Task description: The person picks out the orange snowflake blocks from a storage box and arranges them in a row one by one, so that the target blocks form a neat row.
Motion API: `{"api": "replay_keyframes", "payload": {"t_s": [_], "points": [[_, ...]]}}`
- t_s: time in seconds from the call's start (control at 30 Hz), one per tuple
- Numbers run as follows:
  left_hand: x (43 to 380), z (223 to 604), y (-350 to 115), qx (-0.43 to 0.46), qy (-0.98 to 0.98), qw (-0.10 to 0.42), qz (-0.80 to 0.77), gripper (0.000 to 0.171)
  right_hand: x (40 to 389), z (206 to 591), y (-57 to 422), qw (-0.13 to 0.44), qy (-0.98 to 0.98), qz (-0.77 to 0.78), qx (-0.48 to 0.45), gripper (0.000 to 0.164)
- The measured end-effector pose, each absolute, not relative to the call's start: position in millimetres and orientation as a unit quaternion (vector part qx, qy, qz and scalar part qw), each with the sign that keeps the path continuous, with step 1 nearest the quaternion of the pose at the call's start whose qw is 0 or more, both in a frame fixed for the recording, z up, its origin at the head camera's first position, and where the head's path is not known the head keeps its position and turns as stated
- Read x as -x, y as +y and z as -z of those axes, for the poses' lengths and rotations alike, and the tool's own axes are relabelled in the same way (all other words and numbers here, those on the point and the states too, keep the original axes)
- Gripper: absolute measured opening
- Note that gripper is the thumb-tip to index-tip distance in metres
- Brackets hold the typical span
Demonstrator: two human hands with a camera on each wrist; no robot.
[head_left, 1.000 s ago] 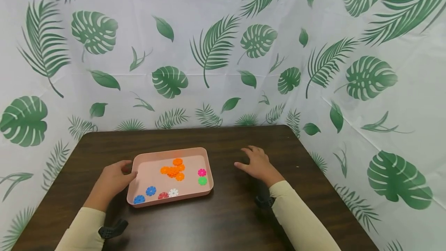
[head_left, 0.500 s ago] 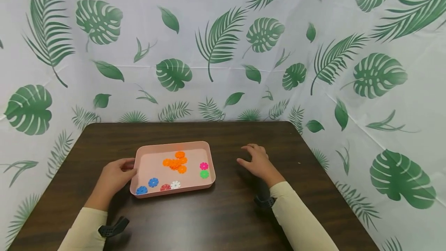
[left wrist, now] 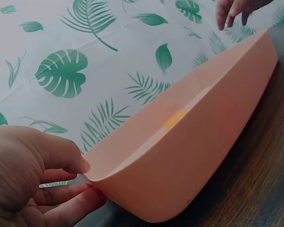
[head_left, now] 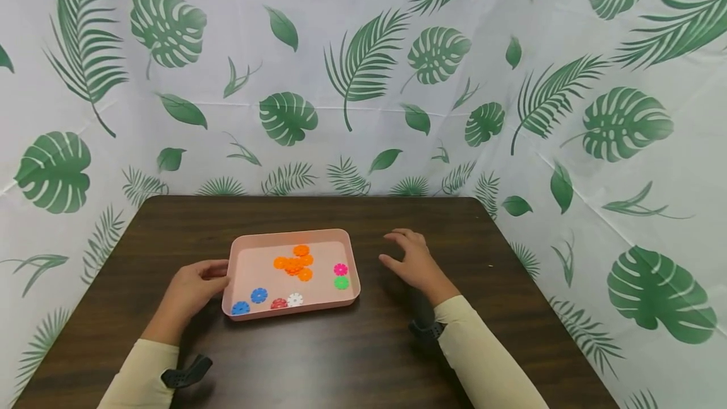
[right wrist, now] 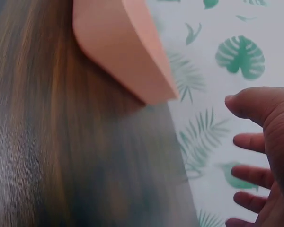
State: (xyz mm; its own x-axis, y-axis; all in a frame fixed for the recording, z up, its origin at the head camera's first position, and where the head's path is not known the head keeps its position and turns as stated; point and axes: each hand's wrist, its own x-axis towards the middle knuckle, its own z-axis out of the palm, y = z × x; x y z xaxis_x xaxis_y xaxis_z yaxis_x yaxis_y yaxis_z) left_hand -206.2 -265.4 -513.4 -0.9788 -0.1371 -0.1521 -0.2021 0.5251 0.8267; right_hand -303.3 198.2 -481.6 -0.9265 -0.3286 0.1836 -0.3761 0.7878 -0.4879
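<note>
A shallow pink tray [head_left: 261,312] lies on the dark wooden table, left of the middle. My left hand [head_left: 190,298] pinches its left rim; the left wrist view shows the thumb at the rim's top and fingers against the outer wall. Inside sit several orange flower-shaped discs [head_left: 293,266] in an overlapping cluster. Along the near wall are two blue discs [head_left: 259,295], a red disc [head_left: 279,303] and a white disc [head_left: 295,299]. Near the right wall are a pink disc [head_left: 341,269] and a green disc [head_left: 341,283]. My right hand [head_left: 419,264] hovers right of the tray, fingers spread, holding nothing.
The dark wood-grain table [head_left: 318,365] has rounded far corners. A white curtain [head_left: 363,81] printed with green leaves hangs behind it and along the right side. Black straps [head_left: 186,372] sit at both wrists, below cream sleeves.
My left hand and the tray have shifted slightly to the right. The right hand has come a little closer to the tray. The head view has tilted slightly.
</note>
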Motion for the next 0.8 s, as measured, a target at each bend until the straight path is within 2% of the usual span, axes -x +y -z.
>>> {"api": "replay_keyframes", "payload": {"t_s": [0.17,0.37,0.8], "points": [[204.8,513.7,-265.4,0.101,0.855,0.057,-0.505,0.064,305.0,474.5,177.9,0.058,-0.922,-0.308,-0.225,0.047],[206.9,514.6,-267.7,0.105,0.851,0.060,-0.510,0.062,320.1,468.6,143.0,0.040,-0.909,-0.306,-0.279,0.040],[205.3,515.3,-267.2,0.101,0.855,0.045,-0.506,0.059,341.3,474.0,46.5,-0.095,-0.915,-0.235,-0.313,0.039]]}}
